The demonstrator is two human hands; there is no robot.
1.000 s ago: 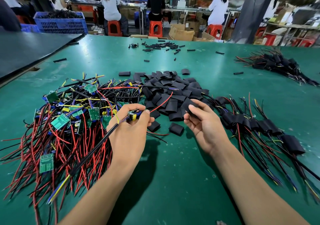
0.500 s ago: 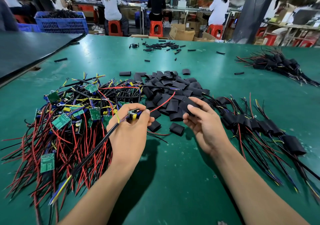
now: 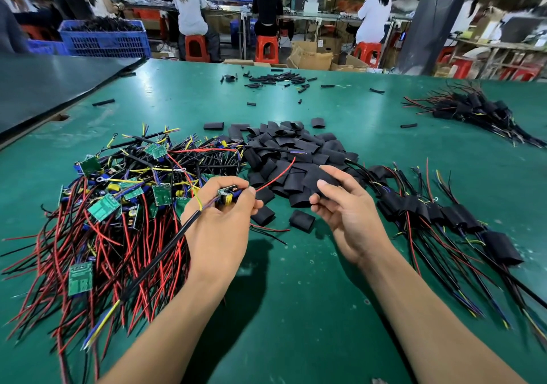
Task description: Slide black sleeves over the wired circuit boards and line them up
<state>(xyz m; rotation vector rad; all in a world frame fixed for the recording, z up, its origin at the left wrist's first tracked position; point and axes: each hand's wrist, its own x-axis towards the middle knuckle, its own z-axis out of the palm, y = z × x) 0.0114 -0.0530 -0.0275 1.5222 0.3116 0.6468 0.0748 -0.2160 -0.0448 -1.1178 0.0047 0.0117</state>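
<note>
Head view of a green desk (image 3: 296,309) during sleeving of wired boards. The left hand (image 3: 219,221), at the middle of the desk, has its grip clenched on one wired circuit board (image 3: 226,195), pinched between thumb and curled fingers. A black cable (image 3: 154,265) runs from the board across the back of that hand towards the near left corner. A red wire (image 3: 275,176) arcs from it towards the far side.

The right hand (image 3: 346,209), just beside the left and apart from it, grasps one black sleeve (image 3: 321,181) between thumb and fingers. The sleeve is clear of the board.

A heap of black sleeves (image 3: 284,147) lies just beyond both hands, and two loose sleeves (image 3: 302,221) rest on the desk between them. A heap of wired circuit boards (image 3: 112,206), green with red and black leads, fills the left side. A row of sleeved boards (image 3: 444,212) lies along the right side, leads pointing to the near right corner.

A second sleeved bundle (image 3: 473,108) sits near the far right corner. Short tubing pieces (image 3: 275,78) are scattered by the far edge, and a dark panel (image 3: 44,87) covers the far left corner.
</note>
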